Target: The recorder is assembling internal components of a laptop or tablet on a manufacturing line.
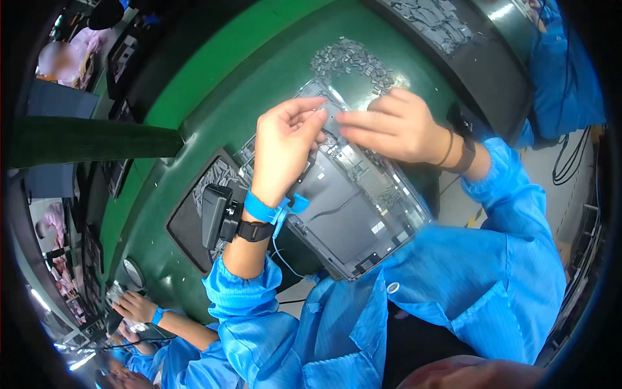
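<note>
My left hand (285,133) is above the far part of an opened flat electronic device (330,217), with thumb and fingertips pinched together. Whatever they hold is too small to make out. From the right, my right hand (402,126) reaches over the same part, thumb and index finger stretched toward the left fingertips and slightly apart; I see nothing between them. The device shows wide dark panels, a circuit board (363,172) and a thin cable. It lies slanted in front of me, its near edge close to my blue smock. My hands hide some of its far end.
Many small dark pieces (350,57) lie heaped on the green table beyond the device. A black tray (184,223) of grey strips stands at left, another dark tray (483,71) at far right. A green post (97,142) juts in at left. A co-worker's hand (136,306) is lower left.
</note>
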The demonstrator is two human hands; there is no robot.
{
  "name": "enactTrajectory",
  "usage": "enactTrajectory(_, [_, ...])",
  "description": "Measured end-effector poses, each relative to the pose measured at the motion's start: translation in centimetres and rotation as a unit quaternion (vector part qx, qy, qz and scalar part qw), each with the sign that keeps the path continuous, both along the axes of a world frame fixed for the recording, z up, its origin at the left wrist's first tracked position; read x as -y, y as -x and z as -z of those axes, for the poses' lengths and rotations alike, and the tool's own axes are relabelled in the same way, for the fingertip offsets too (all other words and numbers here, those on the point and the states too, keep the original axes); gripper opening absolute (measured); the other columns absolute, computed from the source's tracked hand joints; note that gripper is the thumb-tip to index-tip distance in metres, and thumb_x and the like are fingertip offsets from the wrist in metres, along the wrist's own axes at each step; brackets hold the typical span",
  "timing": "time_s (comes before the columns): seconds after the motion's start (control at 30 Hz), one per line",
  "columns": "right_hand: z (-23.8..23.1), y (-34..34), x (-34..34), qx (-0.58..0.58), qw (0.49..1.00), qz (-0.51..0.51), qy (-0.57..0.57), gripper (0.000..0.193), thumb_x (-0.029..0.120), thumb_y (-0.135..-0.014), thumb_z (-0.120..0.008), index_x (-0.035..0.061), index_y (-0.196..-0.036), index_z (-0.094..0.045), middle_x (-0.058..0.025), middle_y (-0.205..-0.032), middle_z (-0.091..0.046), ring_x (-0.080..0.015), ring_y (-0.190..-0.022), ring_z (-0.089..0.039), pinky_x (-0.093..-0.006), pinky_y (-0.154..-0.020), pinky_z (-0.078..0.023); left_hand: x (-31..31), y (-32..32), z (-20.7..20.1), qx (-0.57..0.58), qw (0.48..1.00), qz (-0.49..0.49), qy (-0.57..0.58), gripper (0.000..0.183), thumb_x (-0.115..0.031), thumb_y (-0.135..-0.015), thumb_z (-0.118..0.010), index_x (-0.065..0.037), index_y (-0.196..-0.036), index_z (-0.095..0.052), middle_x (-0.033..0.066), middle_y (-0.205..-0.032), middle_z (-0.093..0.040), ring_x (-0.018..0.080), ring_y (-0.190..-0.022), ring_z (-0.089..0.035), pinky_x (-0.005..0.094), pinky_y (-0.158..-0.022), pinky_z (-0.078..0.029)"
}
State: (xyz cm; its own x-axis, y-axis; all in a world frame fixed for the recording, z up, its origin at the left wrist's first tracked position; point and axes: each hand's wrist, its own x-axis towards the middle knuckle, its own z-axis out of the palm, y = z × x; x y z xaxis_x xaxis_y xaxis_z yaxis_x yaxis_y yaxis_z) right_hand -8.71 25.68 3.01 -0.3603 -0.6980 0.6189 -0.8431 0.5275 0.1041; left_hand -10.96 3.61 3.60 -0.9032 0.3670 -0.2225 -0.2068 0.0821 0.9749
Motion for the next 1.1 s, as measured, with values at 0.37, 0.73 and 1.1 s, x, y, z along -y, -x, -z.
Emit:
enactTrajectory(0.37, [0.8, 0.8, 0.8, -0.033, 0.999, -0.008, 0.007, 0.024, 0.014, -0.075, -0.065, 0.0089, -0.098, -0.071, 0.0001, -0.104, -0.071, -0.0069, -0.057, -0.051, -0.0231, -0.051, -0.038, 0.7, 0.8, 0.9, -0.127, 0.982, -0.032, 0.133, 0.022, -0.01, -0.092, -0.062, 0.003, -0.11, -0.067, 0.0073, -0.086, -0.068, 0.0129, -0.076, -0.062, 0.0248, -0.07, -0.05])
enactTrajectory(0.73, [2.5, 1.7, 1.8, 0.02, 1.0, 0.0, -0.023, 0.023, 0.011, -0.075, -0.067, 0.0063, -0.097, -0.071, -0.0043, -0.108, -0.071, -0.0077, -0.051, -0.053, -0.0247, -0.047, -0.035, 1.0, 0.5, 2.8, -0.32, 0.914, -0.042, 0.247, 0.02, -0.006, -0.089, -0.061, -0.001, -0.105, -0.07, 0.0146, -0.098, -0.07, 0.0258, -0.091, -0.067, 0.0315, -0.082, -0.051])
enactTrajectory(1.1, [2.7, 2.5, 1.4, 0.085, 0.996, -0.015, 0.004, 0.019, 0.013, -0.077, -0.069, 0.0093, -0.095, -0.071, -0.0043, -0.107, -0.072, -0.0114, -0.048, -0.058, -0.0261, -0.042, -0.037, 0.9, 0.4, 3.1, -0.309, 0.914, -0.063, 0.255, 0.018, -0.004, -0.088, -0.062, -0.001, -0.103, -0.071, 0.0132, -0.092, -0.069, 0.0232, -0.083, -0.067, 0.0303, -0.076, -0.051])
